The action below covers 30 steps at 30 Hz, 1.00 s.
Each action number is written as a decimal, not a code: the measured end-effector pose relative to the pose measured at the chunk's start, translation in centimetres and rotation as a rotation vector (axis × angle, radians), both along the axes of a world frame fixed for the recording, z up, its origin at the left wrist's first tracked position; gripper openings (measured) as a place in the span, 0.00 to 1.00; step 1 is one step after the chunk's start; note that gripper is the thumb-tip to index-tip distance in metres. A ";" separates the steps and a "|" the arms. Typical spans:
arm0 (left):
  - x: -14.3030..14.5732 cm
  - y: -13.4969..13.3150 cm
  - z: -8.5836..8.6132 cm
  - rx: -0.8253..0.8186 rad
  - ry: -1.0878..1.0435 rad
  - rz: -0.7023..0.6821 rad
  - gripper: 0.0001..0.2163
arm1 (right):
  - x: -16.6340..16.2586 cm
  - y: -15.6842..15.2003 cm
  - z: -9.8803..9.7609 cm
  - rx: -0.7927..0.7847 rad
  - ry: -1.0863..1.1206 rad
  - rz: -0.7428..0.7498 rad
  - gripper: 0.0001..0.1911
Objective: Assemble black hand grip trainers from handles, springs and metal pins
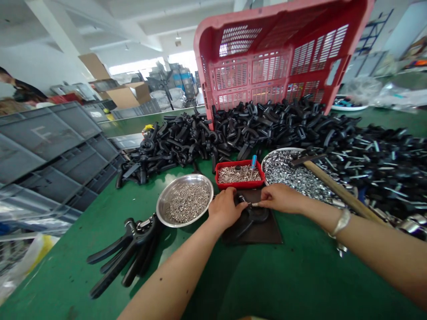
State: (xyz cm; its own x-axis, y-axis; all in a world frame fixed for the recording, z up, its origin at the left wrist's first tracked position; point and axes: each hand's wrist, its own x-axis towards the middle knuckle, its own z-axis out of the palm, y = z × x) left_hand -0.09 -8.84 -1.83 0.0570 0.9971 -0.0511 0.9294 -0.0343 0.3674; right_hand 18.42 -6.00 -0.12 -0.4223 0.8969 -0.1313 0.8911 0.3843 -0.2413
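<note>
My left hand [227, 208] is closed on a black plastic handle part [251, 218] that lies on a dark mat [267, 231] on the green table. My right hand [279, 198] pinches a small metal pin [254, 204] right at the top of that part, fingertips nearly meeting the left hand's. Just behind the hands stands a small red tray [239, 182] full of metal pins. A round steel bowl [167, 202] of small washers sits to the left, and a second steel bowl [268, 160] of metal rings sits to the right.
A hammer [330, 182] rests across the right bowl. A big heap of black parts [300, 129] spreads in front of a tipped pink crate [280, 53]. Several assembled black handles [126, 253] lie at front left. Grey crates [56, 151] stack on the left.
</note>
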 end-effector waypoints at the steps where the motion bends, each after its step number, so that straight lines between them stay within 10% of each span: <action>1: -0.1 0.0 -0.3 0.009 -0.018 0.000 0.21 | -0.3 0.6 0.5 0.034 -0.013 -0.022 0.11; 15: -0.4 -0.5 -0.6 0.007 -0.112 -0.006 0.19 | -4.8 10.0 -0.8 0.247 0.212 -0.518 0.21; 30: -0.6 -0.3 -0.9 -0.001 -0.142 -0.013 0.18 | -2.2 -3.5 -2.7 -0.021 1.126 -0.311 0.15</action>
State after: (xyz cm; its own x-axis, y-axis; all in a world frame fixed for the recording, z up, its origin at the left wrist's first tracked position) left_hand -0.71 -9.13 -2.74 0.0768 0.9962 -0.0422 0.8677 -0.0460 0.4950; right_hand 16.18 -9.49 -2.79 -0.0722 0.9842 0.1617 0.2243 0.1740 -0.9589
